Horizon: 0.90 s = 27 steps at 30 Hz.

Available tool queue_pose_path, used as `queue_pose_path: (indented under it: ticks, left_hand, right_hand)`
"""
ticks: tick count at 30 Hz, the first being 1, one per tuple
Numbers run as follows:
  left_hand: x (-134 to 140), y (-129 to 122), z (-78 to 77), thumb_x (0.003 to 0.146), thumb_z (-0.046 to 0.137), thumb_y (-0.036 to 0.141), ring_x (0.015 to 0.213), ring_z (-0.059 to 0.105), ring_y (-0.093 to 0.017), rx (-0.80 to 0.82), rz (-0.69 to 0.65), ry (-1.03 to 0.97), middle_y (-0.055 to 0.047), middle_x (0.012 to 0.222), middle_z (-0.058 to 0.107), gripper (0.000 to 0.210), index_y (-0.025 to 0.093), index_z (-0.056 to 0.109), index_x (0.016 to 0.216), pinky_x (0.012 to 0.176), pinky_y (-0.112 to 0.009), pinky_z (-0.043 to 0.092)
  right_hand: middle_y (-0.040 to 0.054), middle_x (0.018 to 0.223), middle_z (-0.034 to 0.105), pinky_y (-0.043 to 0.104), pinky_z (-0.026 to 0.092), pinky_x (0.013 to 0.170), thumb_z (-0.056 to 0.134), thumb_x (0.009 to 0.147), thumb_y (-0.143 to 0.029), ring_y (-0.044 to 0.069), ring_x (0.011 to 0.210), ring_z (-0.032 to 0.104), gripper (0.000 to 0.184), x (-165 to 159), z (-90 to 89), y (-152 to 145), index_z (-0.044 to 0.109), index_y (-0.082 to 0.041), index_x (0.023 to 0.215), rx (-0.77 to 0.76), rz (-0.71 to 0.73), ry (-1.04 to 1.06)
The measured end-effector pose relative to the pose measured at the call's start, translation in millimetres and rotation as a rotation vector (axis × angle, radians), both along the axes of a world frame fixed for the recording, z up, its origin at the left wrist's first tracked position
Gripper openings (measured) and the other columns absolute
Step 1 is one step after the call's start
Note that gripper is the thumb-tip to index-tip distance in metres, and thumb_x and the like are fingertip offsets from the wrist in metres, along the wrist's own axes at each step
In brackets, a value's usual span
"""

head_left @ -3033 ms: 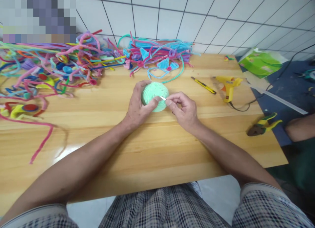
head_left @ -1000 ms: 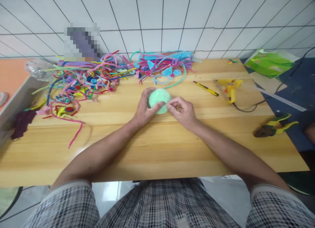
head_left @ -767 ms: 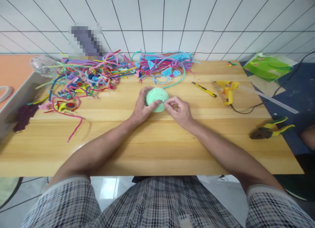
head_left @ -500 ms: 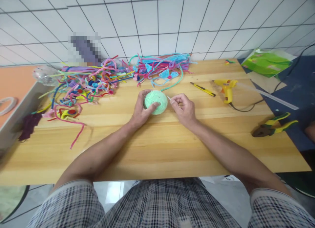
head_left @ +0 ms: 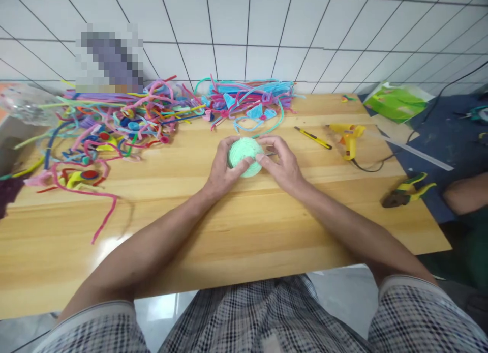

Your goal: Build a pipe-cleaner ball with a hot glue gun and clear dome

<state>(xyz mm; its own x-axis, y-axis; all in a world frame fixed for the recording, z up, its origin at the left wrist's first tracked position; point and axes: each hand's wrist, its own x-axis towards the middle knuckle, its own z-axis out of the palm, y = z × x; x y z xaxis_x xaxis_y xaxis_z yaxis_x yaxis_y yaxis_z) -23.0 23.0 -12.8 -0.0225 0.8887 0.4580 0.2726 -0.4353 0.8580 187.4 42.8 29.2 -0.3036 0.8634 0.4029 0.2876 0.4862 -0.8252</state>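
A round mint-green coil (head_left: 244,150), wound in rings from what looks like fuzzy pipe cleaner, is held just above the middle of the wooden table. My left hand (head_left: 224,165) wraps its left side, thumb lying across the top face. On the opposite side my right hand (head_left: 282,165) grips the right edge, with its thumb on the face and its fingers curled behind. Something thin shows between the right thumb and fingers, too small to name. A green strand (head_left: 280,120) runs from behind the coil toward the back of the table.
Tangled pipe cleaners (head_left: 133,121) cover the back left, beside a bundle of blue and pink ones (head_left: 251,96). To the right lie a yellow utility knife (head_left: 313,138), a yellow glue gun (head_left: 348,137), a clear stick (head_left: 417,152) and pliers (head_left: 407,191). Another person's arm (head_left: 467,193) shows at right.
My right hand has moved left onto the coil; before, it was apart from it, pinching a thin pale piece. The camera view has turned slightly.
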Motion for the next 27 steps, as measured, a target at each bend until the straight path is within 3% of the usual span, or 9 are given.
queue_pose_path:
  ticks: [4,17,27]
  left_hand:
    - [1.5,0.1,0.2,0.098,0.072,0.074,0.130,0.066,-0.029,0.018,-0.012,-0.010,-0.011,0.138,0.066,0.069,0.025,0.054,0.142,0.116,-0.046,0.055]
    - [-1.2,1.1,3.5,0.100,0.070,0.073,0.132,0.067,-0.030,0.035,-0.027,0.016,-0.010,0.142,0.065,0.064,0.028,0.055,0.143,0.117,-0.047,0.057]
    - [-5.1,1.1,7.6,0.098,0.073,0.073,0.130,0.067,-0.030,-0.014,-0.076,-0.008,-0.008,0.140,0.065,0.066,0.029,0.054,0.143,0.115,-0.046,0.058]
  right_hand:
    - [0.0082,0.139,0.073,0.046,0.059,0.113,0.074,0.097,-0.069,0.026,0.132,0.069,0.047,-5.9,-4.2,2.9,0.067,-0.031,0.124,-0.101,0.016,0.033]
    - [0.0054,0.130,0.070,0.041,0.061,0.108,0.080,0.091,-0.067,0.024,0.123,0.071,0.049,-14.4,-12.3,8.7,0.059,-0.031,0.117,-0.206,0.056,0.189]
    - [0.0023,0.122,0.073,0.038,0.063,0.095,0.084,0.083,-0.076,0.022,0.112,0.072,0.059,-10.4,-6.6,17.5,0.058,-0.031,0.111,-0.309,0.130,0.191]
